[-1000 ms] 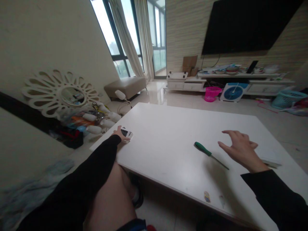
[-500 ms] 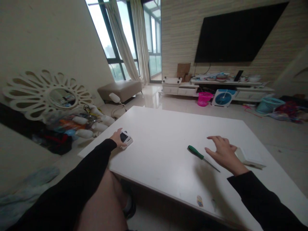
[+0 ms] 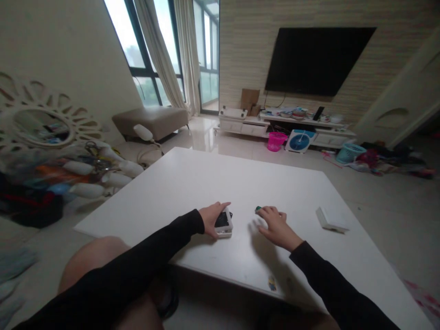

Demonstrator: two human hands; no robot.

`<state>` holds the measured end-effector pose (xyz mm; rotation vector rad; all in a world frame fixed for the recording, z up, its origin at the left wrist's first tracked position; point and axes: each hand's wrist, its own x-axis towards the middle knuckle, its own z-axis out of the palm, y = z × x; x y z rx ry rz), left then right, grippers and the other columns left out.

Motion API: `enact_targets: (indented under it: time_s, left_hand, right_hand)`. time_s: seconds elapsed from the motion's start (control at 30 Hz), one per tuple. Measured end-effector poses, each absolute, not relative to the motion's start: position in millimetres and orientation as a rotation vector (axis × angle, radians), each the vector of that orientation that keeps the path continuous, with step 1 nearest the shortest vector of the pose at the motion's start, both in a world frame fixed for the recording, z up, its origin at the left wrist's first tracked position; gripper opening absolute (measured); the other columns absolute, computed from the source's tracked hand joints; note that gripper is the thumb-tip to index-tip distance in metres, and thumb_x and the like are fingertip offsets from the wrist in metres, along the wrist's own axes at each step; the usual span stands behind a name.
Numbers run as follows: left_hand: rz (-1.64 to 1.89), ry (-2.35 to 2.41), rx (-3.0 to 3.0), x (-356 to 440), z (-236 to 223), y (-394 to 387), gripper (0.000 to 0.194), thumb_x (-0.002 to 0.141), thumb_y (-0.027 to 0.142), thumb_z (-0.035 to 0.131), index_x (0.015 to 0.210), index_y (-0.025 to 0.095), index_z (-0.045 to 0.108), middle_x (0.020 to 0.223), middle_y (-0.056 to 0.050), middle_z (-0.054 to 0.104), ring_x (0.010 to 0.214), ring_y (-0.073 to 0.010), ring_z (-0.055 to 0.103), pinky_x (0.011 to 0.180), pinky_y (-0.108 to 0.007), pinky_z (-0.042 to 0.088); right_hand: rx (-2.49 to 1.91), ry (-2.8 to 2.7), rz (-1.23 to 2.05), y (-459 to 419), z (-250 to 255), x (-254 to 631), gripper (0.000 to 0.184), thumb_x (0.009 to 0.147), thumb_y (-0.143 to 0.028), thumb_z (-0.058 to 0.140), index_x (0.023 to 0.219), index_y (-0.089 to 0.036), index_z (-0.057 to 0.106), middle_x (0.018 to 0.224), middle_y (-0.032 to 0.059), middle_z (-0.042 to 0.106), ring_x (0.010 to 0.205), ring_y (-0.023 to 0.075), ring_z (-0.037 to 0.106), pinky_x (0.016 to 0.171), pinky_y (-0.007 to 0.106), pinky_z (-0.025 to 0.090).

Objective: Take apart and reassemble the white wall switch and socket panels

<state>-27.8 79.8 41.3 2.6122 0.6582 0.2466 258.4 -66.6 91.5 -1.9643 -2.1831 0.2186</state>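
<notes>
My left hand (image 3: pixel 212 220) grips a small white boxy device (image 3: pixel 225 222) with a dark panel, thumb and fingers on opposite sides. It sits on or just above the white table (image 3: pixel 206 178), near the front edge; I cannot tell if it touches. To the right, my right hand (image 3: pixel 277 227) hovers with fingers apart over the green-handled screwdriver (image 3: pixel 258 209). Only the end of the green handle shows; the hand hides the rest. No firm grip on it can be seen.
A white box-shaped piece (image 3: pixel 332 220) lies on the table's right side. A small sticker (image 3: pixel 272 283) is near the front edge. Left of the table, a lamp with white shades (image 3: pixel 87 190) and a pile of things crowd the floor.
My left hand has brought the white device from the table's left side toward the middle. My right hand has moved left, over the screwdriver. The head view has turned right.
</notes>
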Motion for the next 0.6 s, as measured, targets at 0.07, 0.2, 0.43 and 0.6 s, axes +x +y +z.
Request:
enact_targets:
  time_s: [0.07, 0.2, 0.43, 0.6]
  left_hand:
    - [0.2, 0.623, 2.667, -14, 46, 74, 0.13, 0.047, 0.037, 0.092, 0.159, 0.022, 0.027, 0.121, -0.012, 0.059, 0.104, -0.0336, 0.067, 0.086, -0.041, 0.059]
    - [0.215, 0.612, 2.676, -1, 50, 74, 0.131, 0.049, 0.036, 0.092, 0.161, 0.024, 0.026, 0.131, -0.014, 0.053, 0.102, -0.0337, 0.069, 0.081, -0.04, 0.06]
    - [0.497, 0.53, 2.477, 3, 26, 91, 0.123, 0.058, 0.04, 0.091, 0.159, 0.021, 0.023, 0.148, -0.019, 0.033, 0.12, -0.0338, 0.063, 0.103, -0.049, 0.056]
    - [0.656, 0.449, 2.354, 15, 10, 108, 0.118, 0.056, 0.025, 0.089, 0.156, 0.019, 0.026, 0.144, -0.015, 0.04, 0.137, -0.0332, 0.049, 0.118, -0.05, 0.044]
  right_hand:
    - [-1.921, -2.242, 0.248, -67, 89, 249, 0.036, 0.09, -0.027, 0.056, 0.126, -0.026, 0.06, 0.134, 0.0142, 0.064, 0.127, 0.0357, 0.05, 0.098, 0.054, 0.036]
    - [-1.897, -2.308, 0.251, -68, 88, 237, 0.032, 0.092, -0.028, 0.058, 0.123, -0.025, 0.062, 0.13, 0.0136, 0.065, 0.127, 0.0362, 0.049, 0.098, 0.054, 0.037]
    - [-1.839, -2.145, 0.384, -61, 70, 232, 0.032, 0.096, -0.03, 0.057, 0.127, -0.023, 0.058, 0.127, 0.0141, 0.066, 0.122, 0.0346, 0.056, 0.099, 0.054, 0.042]
    - [-1.692, -1.636, 0.657, -43, 34, 222, 0.035, 0.094, -0.036, 0.058, 0.126, -0.021, 0.051, 0.125, 0.0136, 0.064, 0.109, 0.0268, 0.064, 0.096, 0.045, 0.051]
